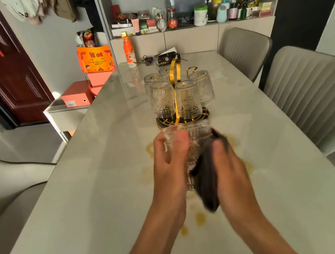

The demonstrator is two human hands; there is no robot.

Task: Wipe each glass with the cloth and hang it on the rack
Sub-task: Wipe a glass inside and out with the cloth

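— Between the two hands, what's there?
— A glass point(189, 143), gripped by the left hand point(171, 163), thumb curled across its side.
— And the right hand point(228, 165)?
— Its fingers press a dark cloth point(206, 177) against the glass. Beyond the fingertips, five glasses point(186, 99) hang upside down on the rack point(175, 70).

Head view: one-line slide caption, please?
Left hand holds a ribbed clear glass; right hand wipes it with a dark cloth.

I can read only "PINO" on the black box point(163, 60) at my table's point(105, 180) far end.
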